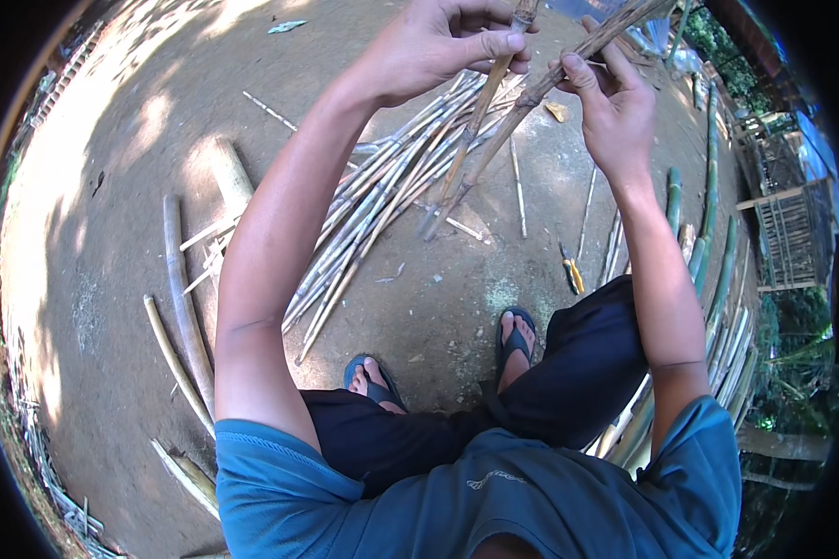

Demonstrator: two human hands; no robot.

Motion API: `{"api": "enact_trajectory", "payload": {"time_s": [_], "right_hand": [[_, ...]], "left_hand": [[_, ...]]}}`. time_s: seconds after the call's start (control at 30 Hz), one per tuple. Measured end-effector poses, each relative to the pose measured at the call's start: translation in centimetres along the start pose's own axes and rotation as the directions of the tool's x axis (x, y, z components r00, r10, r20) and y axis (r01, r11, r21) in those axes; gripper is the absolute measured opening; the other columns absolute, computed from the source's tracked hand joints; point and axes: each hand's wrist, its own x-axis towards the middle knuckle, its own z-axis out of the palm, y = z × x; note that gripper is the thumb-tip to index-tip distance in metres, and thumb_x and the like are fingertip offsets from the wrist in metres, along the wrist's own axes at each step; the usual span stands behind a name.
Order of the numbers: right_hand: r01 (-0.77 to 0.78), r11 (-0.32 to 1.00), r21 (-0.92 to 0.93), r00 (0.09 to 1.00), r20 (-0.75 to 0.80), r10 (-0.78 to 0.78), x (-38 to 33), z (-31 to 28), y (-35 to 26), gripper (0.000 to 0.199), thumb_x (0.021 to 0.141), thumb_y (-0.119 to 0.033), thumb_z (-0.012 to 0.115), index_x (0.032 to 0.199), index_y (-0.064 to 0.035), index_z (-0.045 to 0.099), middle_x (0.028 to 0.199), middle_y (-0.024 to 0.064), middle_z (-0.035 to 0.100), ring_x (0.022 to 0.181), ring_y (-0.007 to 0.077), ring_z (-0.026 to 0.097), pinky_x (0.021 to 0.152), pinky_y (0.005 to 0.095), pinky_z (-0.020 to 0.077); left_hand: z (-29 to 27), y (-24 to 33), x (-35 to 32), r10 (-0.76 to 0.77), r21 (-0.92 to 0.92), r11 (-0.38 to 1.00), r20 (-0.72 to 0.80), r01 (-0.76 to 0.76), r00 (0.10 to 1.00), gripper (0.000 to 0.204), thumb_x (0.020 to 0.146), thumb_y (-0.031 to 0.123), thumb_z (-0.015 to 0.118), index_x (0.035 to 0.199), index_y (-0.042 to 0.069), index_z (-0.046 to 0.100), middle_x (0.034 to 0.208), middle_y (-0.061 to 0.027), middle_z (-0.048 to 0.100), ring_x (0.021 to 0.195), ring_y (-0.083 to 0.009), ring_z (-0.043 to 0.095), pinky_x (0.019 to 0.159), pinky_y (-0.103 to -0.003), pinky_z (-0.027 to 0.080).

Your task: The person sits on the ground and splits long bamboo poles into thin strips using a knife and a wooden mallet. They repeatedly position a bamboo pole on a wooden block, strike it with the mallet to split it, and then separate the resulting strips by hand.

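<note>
Both my arms reach forward, each hand closed on a thin brown bamboo stick with knotted joints. My left hand (466,42) pinches one bamboo stick (480,112) between thumb and fingers. In my right hand (611,102) is another bamboo stick (531,98), slanting from the upper right down to the left. The two sticks draw close together at their lower ends, above the ground; whether they touch I cannot tell. Their upper ends run out past the top of the picture. Beneath them lies a loose pile of thin bamboo sticks (382,200).
Pliers (570,270) with yellow-and-black handles lie on the dirt right of my feet. Thicker bamboo poles (185,289) lie at the left, beside a pale log (228,172). Green bamboo poles (711,186) stretch along the right. A slatted bamboo structure (788,238) stands at far right.
</note>
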Motion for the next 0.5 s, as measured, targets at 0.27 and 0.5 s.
{"api": "enact_trajectory", "payload": {"time_s": [0.27,0.5], "right_hand": [[0.02,1.0,0.003,0.999,-0.043,-0.02,-0.5,0.6,0.0,0.048,0.097,-0.014,0.061,0.139,0.0027,0.047,0.101,0.0081,0.067,0.093,0.0151,0.067,0.081,0.0289,0.0568],[0.029,0.997,-0.077,0.998,-0.046,-0.032,-0.5,0.1,-0.2,0.05,0.096,-0.015,0.063,0.14,0.0028,0.046,0.1,0.008,0.068,0.092,0.0143,0.067,0.081,0.0278,0.0558]], "left_hand": [[-0.8,-3.1,-1.4,0.005,0.328,0.945,-0.02,0.002,1.0,0.041,0.091,0.029,0.069,0.123,0.003,0.065,0.097,-0.0105,0.073,0.092,-0.0157,0.069,0.085,-0.031,0.055],[-0.5,-3.0,-1.4,-0.031,0.303,0.952,-0.049,0.045,0.998,0.037,0.093,0.024,0.067,0.124,0.003,0.065,0.097,-0.0103,0.073,0.091,-0.0143,0.069,0.084,-0.031,0.056]]}}
